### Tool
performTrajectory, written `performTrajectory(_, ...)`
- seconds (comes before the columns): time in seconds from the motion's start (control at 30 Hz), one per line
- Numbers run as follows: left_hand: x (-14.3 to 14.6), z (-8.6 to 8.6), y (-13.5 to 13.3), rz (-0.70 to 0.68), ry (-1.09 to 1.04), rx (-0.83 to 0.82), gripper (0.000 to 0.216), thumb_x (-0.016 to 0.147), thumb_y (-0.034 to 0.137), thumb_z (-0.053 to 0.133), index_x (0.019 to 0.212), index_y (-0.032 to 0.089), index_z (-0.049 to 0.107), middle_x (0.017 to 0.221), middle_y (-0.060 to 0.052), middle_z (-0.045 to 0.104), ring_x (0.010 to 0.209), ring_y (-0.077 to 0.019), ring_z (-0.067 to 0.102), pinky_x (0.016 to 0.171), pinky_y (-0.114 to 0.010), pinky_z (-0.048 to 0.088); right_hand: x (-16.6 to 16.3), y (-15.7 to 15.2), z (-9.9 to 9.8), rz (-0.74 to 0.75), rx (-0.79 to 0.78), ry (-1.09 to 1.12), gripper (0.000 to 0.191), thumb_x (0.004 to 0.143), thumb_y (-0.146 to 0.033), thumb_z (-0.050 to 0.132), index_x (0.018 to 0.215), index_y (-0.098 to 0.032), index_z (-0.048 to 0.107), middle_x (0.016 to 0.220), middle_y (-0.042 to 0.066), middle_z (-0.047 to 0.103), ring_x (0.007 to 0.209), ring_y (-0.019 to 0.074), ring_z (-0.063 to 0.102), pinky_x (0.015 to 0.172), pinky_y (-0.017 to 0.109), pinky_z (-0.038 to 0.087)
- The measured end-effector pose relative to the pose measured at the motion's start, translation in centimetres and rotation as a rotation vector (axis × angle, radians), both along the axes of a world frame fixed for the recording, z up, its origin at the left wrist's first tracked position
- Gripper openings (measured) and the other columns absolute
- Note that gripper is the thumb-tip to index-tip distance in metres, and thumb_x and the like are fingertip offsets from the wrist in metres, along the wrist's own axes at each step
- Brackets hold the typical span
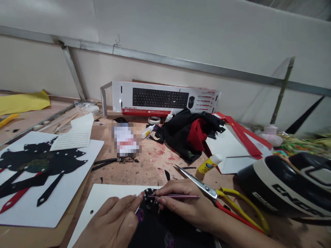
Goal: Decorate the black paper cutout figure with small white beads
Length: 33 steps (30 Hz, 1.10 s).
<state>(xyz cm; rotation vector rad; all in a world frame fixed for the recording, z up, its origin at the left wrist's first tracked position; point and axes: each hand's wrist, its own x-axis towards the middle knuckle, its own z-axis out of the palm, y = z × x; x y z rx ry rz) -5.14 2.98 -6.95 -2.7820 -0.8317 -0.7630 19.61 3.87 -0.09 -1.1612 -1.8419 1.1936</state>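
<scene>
Our right hand (186,205) has thumb and fingers clamped on one slim pink rod (184,196), its tip at the upper edge of one black cloth piece (165,229) with small white beads and purple glitter. Our left hand (111,220) has a fingertip at that edge; whether its fingers pinch, we cannot tell. The cloth lies on white card (90,203), just below our fingertips, toward six o'clock. Crowding our right wrist at three o'clock are metal scissors (209,190) with yellow-and-red handles, one pair; one yellow glue stick (208,165) stands at two. Toward twelve we count two small white bottles (147,132), one white tape roll (154,120) and one white-and-red keyboard box (165,98).
</scene>
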Motion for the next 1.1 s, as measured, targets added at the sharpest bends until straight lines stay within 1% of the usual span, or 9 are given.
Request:
performTrajectory(0.23,0.4,0.8,0.1,0.003,-0.058,0.043,0.038,0.101,0.035,0.027,0.124,0.023,0.054,0.119,-0.002,0.071,0.102,-0.0185,0.063,0.085,-0.029,0.044,0.0,-0.1,0.2,-0.024,0.039,-0.028,0.023,0.087,-0.031,0.065,0.095,-0.013,0.077,0.077,0.008,0.076,0.068,0.0161,0.07,0.063,0.024,0.054)
performTrajectory(0.4,0.3,2.8,0.5,-0.001,-0.008,0.073,0.034,0.098,0.036,0.04,0.126,0.021,0.052,0.107,-0.001,0.075,0.091,-0.0173,0.066,0.08,-0.025,0.045,0.0,-0.1,0.2,-0.017,0.06,-0.048,0.023,0.088,-0.033,0.065,0.096,-0.015,0.077,0.077,0.007,0.077,0.068,0.0165,0.071,0.063,0.024,0.055)
performTrajectory(0.5,0.0,4.2,0.8,-0.06,0.072,0.069,0.034,0.096,0.035,0.046,0.126,0.02,0.053,0.108,0.0,0.075,0.093,-0.0153,0.066,0.08,-0.022,0.046,-0.1,0.0,0.1,-0.024,0.066,-0.049,0.021,0.087,-0.032,0.066,0.095,-0.016,0.077,0.077,0.007,0.077,0.069,0.0162,0.071,0.063,0.024,0.055)
performTrajectory(0.57,-0.1,4.6,0.9,-0.069,0.066,0.067,0.034,0.097,0.034,0.045,0.127,0.02,0.052,0.109,0.0,0.075,0.094,-0.0155,0.066,0.08,-0.022,0.047,-0.1,0.0,0.1,-0.025,0.066,-0.05,0.02,0.087,-0.031,0.066,0.094,-0.016,0.077,0.076,0.006,0.077,0.068,0.0159,0.071,0.064,0.023,0.055)
performTrajectory(0.67,-0.1,4.5,0.9,-0.063,0.031,0.064,0.032,0.099,0.03,0.039,0.127,0.02,0.052,0.108,0.0,0.075,0.094,-0.0159,0.065,0.079,-0.023,0.046,-0.2,0.0,0.1,-0.021,0.058,-0.049,0.021,0.086,-0.03,0.067,0.093,-0.013,0.077,0.076,0.007,0.077,0.069,0.0163,0.071,0.064,0.023,0.055)
performTrajectory(0.83,-0.1,4.3,0.9,-0.066,0.04,0.063,0.033,0.096,0.033,0.047,0.125,0.02,0.054,0.112,-0.001,0.074,0.097,-0.0175,0.065,0.081,-0.025,0.045,-0.1,0.0,0.0,-0.024,0.053,-0.054,0.021,0.086,-0.03,0.067,0.094,-0.015,0.077,0.079,0.007,0.077,0.071,0.0167,0.071,0.065,0.024,0.055)
performTrajectory(0.93,-0.2,4.2,0.9,-0.077,0.091,0.096,0.03,0.095,0.03,0.047,0.122,0.02,0.056,0.113,0.0,0.073,0.098,-0.0154,0.064,0.081,-0.023,0.045,-0.1,0.0,0.1,-0.03,0.058,-0.047,0.022,0.086,-0.032,0.067,0.095,-0.015,0.077,0.079,0.007,0.077,0.07,0.0163,0.071,0.065,0.024,0.055)
performTrajectory(1.0,-0.2,3.6,0.8,-0.095,0.116,0.104,0.027,0.095,0.026,0.046,0.119,0.021,0.058,0.115,0.001,0.073,0.1,-0.0147,0.064,0.082,-0.023,0.045,-0.1,0.0,0.1,-0.036,0.056,-0.036,0.023,0.086,-0.033,0.067,0.096,-0.015,0.077,0.078,0.007,0.077,0.069,0.0161,0.071,0.064,0.024,0.055)
performTrajectory(1.1,-0.1,2.4,0.4,-0.044,0.033,0.068,0.028,0.097,0.023,0.038,0.114,0.023,0.06,0.114,0.001,0.073,0.1,-0.0172,0.064,0.085,-0.027,0.044,-0.1,0.1,0.1,-0.035,0.058,-0.038,0.024,0.086,-0.034,0.067,0.096,-0.016,0.078,0.079,0.007,0.077,0.07,0.0163,0.071,0.065,0.024,0.056)
